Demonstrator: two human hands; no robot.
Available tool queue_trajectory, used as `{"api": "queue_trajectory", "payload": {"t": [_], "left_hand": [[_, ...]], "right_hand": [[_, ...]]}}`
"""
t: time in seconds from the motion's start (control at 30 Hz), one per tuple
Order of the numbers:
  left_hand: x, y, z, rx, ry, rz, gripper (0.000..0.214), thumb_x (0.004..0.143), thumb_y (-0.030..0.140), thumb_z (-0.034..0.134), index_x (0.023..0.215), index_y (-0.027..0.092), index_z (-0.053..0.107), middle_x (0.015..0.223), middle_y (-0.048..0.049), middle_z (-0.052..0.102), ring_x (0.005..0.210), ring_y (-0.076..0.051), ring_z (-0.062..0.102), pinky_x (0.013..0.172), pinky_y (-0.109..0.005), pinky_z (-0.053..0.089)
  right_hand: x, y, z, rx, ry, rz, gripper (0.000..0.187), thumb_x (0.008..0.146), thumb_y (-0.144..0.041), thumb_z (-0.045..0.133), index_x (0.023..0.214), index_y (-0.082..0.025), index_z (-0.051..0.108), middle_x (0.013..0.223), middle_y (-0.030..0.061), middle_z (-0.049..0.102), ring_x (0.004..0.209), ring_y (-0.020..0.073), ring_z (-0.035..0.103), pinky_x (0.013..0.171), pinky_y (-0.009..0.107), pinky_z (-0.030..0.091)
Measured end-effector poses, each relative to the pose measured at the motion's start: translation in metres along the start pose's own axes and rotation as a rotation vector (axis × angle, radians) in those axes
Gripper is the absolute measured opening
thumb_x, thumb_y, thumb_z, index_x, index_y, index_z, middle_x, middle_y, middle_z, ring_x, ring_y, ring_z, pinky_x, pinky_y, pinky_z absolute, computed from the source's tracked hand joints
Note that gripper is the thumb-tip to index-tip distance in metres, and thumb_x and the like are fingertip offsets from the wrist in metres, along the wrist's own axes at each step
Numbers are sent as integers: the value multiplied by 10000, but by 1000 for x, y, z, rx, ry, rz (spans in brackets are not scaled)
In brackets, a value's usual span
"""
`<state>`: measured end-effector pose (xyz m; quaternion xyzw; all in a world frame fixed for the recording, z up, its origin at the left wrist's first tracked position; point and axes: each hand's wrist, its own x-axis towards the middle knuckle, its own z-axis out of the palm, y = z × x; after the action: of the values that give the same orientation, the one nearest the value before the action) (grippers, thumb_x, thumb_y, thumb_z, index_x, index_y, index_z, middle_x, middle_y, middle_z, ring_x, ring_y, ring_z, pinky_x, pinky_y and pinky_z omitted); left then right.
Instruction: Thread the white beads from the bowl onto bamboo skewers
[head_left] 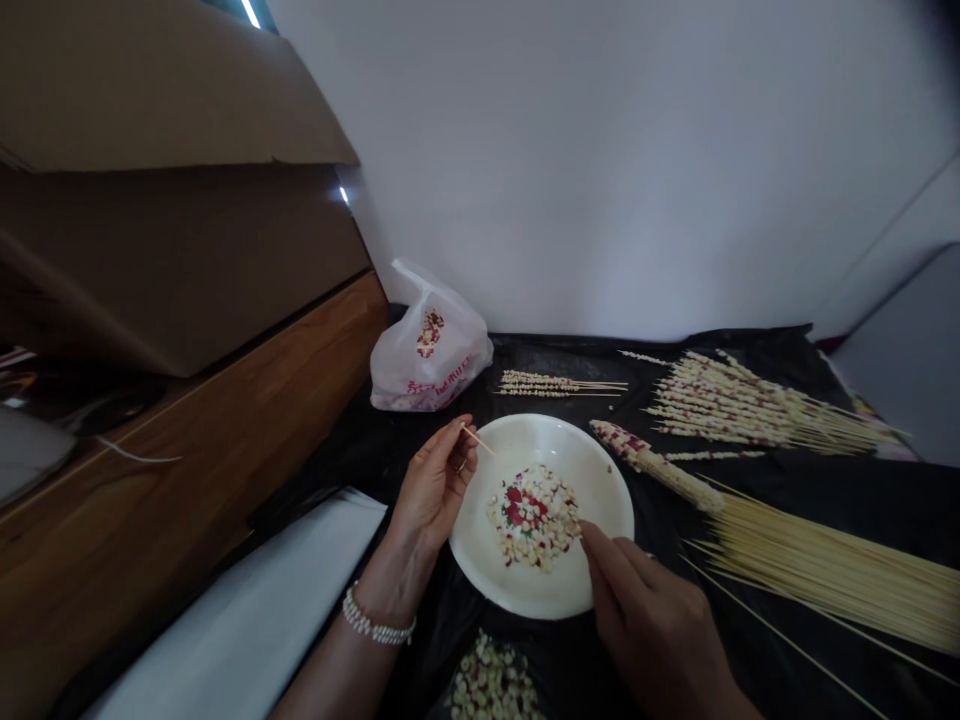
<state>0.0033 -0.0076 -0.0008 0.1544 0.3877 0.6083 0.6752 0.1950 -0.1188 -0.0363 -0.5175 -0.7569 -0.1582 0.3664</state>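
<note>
My left hand (439,480) is pinched on a thin wooden skewer (480,441), its bare tip pointing over the left rim of a white bowl (609,500). Loose corn kernels (551,545), pale with some dark red ones, lie in the bowl over a red and green printed pattern. At the right edge of these kernels, my right hand (649,605) has its fingertips closed; a small pale kernel seems to show at their ends. A partly stripped corn cob (656,465) lies right of the bowl.
Threaded kernel skewers (735,405) lie at the back right, with a smaller group (547,383) behind the bowl. Bare skewers (840,565) spread at right. A white plastic bag (431,350) stands at back left. More kernels (495,685) sit in front. A cardboard box (172,260) rises at left.
</note>
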Motion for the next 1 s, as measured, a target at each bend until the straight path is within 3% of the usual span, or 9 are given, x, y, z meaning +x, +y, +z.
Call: {"api": "queue_trajectory", "payload": {"t": [0.57,0.73,1.0], "left_hand": [[0,-4,-3,25,-51,-45,101,829,133,650,884,92,726,767,-55,679,615,-70,628,578,-139,546],[-4,-13,-1,130,-64,-22,124,759,170,734,856,94,743,748,-48,685,641,-68,622,582,-121,517],[-17,-31,4,315,-171,-138,239,699,263,793,880,108,772,782,-55,695,687,-77,604,614,-138,497]], "right_hand": [[-2,0,1,16,-9,29,319,929,-86,398,989,-40,708,634,70,678,481,140,636,516,232,549],[-3,1,1,20,1,25,315,935,-85,396,983,-44,705,636,66,680,464,128,618,534,228,550],[-2,3,2,33,4,29,293,920,-56,415,1021,-38,690,629,54,666,506,134,637,575,229,543]]}}
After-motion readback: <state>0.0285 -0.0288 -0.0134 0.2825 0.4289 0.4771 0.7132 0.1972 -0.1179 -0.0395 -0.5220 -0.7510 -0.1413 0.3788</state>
